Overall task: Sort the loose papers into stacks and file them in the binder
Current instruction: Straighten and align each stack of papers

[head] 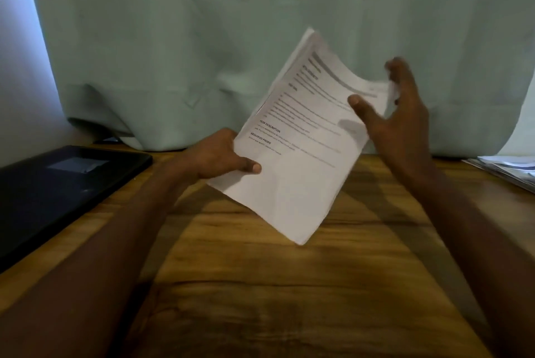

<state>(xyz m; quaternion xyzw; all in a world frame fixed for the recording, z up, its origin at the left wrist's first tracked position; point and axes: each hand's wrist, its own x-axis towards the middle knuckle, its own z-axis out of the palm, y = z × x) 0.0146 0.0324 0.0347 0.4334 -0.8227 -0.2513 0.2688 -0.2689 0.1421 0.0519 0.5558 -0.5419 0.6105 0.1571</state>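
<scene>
A stack of white printed papers (298, 160) is held tilted above the wooden table (260, 285), its lower corner near the tabletop. My left hand (215, 156) grips the stack's left edge, thumb on top. My right hand (396, 114) is at the stack's upper right edge, its fingers spread and fairly straight, thumb lying over the top sheet, whose corner curls up by the fingers. A dark closed binder (58, 192) lies flat on the table at the left.
A pale green curtain (260, 39) hangs right behind the table's far edge. More loose papers (506, 172) lie at the table's right edge. Bright light comes from the far left past the curtain.
</scene>
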